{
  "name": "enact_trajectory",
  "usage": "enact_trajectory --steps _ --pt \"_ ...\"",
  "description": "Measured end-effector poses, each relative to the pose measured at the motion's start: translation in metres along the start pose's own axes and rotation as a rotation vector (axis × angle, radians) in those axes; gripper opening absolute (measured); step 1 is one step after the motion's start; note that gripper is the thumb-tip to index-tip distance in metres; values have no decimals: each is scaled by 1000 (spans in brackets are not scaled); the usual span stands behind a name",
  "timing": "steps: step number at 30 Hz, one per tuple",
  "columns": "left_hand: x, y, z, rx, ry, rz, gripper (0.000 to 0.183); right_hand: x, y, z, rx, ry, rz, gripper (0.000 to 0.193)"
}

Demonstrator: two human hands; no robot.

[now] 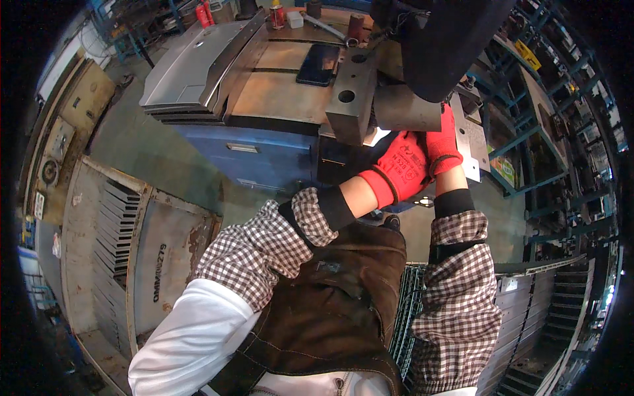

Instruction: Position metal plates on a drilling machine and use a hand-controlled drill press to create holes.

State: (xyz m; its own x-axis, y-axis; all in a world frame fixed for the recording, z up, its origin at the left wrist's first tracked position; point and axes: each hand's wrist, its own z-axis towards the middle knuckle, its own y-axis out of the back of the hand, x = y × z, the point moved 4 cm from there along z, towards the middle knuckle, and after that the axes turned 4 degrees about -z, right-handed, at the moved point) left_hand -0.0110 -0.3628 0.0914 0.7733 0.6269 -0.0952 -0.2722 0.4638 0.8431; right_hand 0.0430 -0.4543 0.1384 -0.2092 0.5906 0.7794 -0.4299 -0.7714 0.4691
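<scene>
While my left hand (404,163) and right hand (444,140) are beside the metal cylinder (404,109), I cannot tell their grip; it seems positioning, next needing steady alignment.

Workbench (277,96), left edge: stacked panels (188,66), reaching the front corner. Right of these I log a phone (319,65); a bottle (277,17) near the far edge. Front edge: a block (348,99), a cylinder (406,109) just right of it (from my remote seat, left hand (404,166) in front, right hand (444,142) at its right end). Beneath: drawers (254,152). Beyond right edge: shelving (543,119).
</scene>
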Motion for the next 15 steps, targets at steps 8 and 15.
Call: enact_trajectory --steps 8,15 --pt "-1 -4 3 13 7 -1 72 -2 1 1 -1 -10 3 32" --pt "-1 -4 1 -55 10 2 74 -5 -1 1 -12 -3 33 31"
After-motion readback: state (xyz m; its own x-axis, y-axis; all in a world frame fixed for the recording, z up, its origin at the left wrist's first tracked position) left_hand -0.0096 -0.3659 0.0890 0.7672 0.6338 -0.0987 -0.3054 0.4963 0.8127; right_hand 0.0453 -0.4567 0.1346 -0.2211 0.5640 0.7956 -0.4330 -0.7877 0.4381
